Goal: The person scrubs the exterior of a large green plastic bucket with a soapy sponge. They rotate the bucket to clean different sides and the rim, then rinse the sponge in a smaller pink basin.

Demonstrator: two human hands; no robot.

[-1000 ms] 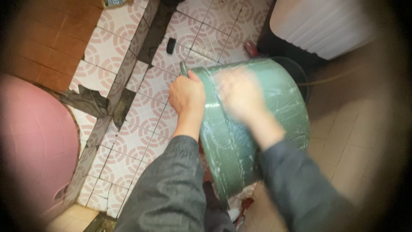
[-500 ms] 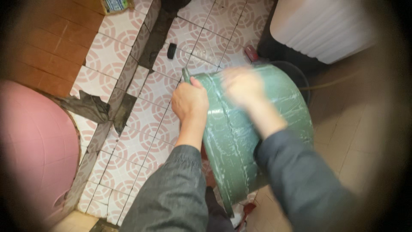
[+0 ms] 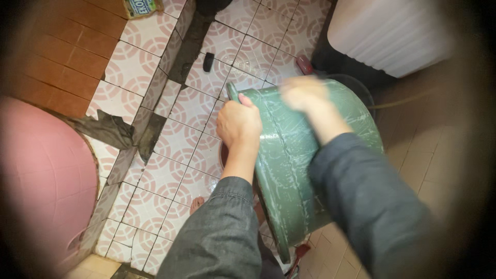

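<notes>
A large green plastic basin (image 3: 289,160) is tipped on its side, its soapy streaked underside facing me. My left hand (image 3: 238,123) grips its rim at the upper left and holds it steady. My right hand (image 3: 305,94) is blurred and pressed flat against the upper part of the basin's outer wall; whether it holds anything I cannot tell. Both arms wear dark grey sleeves.
A pink round tub (image 3: 44,178) sits at the left. The floor has pink patterned tiles (image 3: 170,134) with a dark broken strip (image 3: 150,129). A white ribbed container (image 3: 392,31) stands at the upper right, a dark bucket (image 3: 356,88) behind the basin. A small black object (image 3: 208,61) lies on the tiles.
My right hand has slid upward and to the right across the basin's wall. The basin and my left hand have shifted slightly to the right in view.
</notes>
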